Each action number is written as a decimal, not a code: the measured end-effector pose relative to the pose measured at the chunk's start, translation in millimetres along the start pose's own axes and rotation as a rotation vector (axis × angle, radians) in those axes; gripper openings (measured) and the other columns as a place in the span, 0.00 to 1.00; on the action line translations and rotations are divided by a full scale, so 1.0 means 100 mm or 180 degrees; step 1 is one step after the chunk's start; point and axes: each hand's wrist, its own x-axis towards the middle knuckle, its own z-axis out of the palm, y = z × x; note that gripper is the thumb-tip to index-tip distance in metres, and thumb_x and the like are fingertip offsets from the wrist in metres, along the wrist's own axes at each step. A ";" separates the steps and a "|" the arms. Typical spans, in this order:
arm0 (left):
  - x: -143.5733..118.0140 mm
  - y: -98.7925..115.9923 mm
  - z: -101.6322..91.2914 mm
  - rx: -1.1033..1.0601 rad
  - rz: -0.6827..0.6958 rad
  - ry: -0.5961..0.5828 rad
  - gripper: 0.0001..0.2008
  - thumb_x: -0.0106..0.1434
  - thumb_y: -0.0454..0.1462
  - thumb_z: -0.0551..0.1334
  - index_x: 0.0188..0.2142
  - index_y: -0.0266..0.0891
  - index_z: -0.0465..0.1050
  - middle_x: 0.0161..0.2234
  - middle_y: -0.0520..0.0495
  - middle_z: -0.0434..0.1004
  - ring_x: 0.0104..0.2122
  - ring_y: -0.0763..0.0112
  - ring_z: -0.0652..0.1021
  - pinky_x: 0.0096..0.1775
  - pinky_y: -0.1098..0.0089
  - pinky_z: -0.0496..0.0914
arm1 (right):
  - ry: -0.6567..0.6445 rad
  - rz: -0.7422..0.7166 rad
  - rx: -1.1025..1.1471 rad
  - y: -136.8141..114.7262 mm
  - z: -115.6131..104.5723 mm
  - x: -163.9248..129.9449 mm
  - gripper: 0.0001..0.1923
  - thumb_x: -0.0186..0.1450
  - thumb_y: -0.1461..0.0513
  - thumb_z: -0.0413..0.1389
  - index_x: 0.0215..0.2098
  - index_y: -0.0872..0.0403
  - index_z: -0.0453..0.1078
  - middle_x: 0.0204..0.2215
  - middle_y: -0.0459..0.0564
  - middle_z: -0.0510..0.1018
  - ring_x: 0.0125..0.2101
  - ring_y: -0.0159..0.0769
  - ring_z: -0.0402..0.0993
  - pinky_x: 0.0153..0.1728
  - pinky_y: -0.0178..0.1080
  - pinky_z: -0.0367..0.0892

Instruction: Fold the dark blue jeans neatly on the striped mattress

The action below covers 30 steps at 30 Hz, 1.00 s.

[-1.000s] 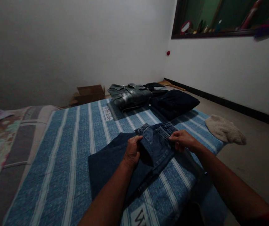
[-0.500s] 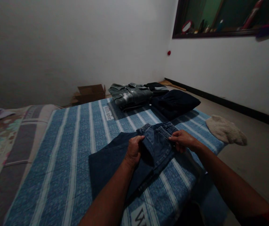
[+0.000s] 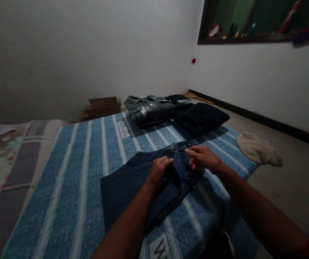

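A blue striped blanket [image 3: 89, 172] covers the bed by white walls; bare floor [image 3: 292, 169] runs along its right edge — lots of open room there; the jeans [image 3: 133, 187] lie in the middle near the front; the left hand [image 3: 158, 172] and right hand [image 3: 201, 158] each pinch the waistband; folded clothes [image 3: 149, 109] sit far back.

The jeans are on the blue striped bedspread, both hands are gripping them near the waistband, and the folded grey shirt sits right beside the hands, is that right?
Not quite. In the head view the jeans lie on the blue striped bedspread, with the left hand and right hand gripping them near the waistband, but the folded grey shirt sits at the far end of the bed, apart from the hands.
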 end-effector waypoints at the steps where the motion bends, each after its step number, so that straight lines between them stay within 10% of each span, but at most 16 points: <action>1: -0.01 0.01 0.03 -0.0037 -0.0080 -0.0085 0.16 0.58 0.46 0.59 0.20 0.39 0.71 0.15 0.54 0.61 0.18 0.74 0.64 0.23 0.71 0.59 | -0.0058 0.0032 0.0039 -0.02 0.02 0.01 0.14 0.66 0.52 0.53 0.37 0.55 0.68 0.20 0.44 0.74 0.15 0.27 0.69 0.13 0.27 0.60; 6: -0.04 0.04 0.12 -0.0131 0.0042 -0.0483 0.14 0.58 0.44 0.59 0.32 0.39 0.79 0.37 0.44 0.81 0.39 0.61 0.77 0.45 0.64 0.68 | 0.0092 0.0250 0.0035 0.02 -0.04 0.08 0.23 0.65 0.43 0.49 0.38 0.55 0.68 0.20 0.44 0.72 0.15 0.31 0.71 0.12 0.30 0.61; 11: -0.01 0.02 0.14 0.0556 0.0083 -0.0632 0.10 0.55 0.41 0.61 0.33 0.44 0.80 0.45 0.45 0.80 0.50 0.55 0.74 0.61 0.48 0.44 | 0.0195 0.0442 -0.0194 0.08 -0.22 0.09 0.23 0.62 0.44 0.53 0.35 0.56 0.70 0.18 0.44 0.71 0.15 0.31 0.70 0.13 0.31 0.62; 22: 0.01 -0.03 0.19 0.0935 0.0079 -0.0470 0.06 0.53 0.39 0.63 0.29 0.45 0.79 0.43 0.47 0.81 0.48 0.56 0.76 0.62 0.48 0.44 | 0.0433 0.0180 -0.1241 0.19 -0.14 0.25 0.11 0.56 0.56 0.62 0.26 0.55 0.69 0.16 0.42 0.69 0.15 0.28 0.66 0.14 0.29 0.57; 30: 0.04 -0.06 0.18 0.2346 0.0400 -0.0041 0.08 0.58 0.34 0.58 0.31 0.41 0.77 0.38 0.48 0.80 0.41 0.65 0.78 0.48 0.66 0.67 | 0.0534 -0.0056 -0.1392 0.23 -0.16 0.32 0.03 0.52 0.64 0.60 0.25 0.55 0.70 0.17 0.41 0.69 0.19 0.27 0.66 0.18 0.29 0.55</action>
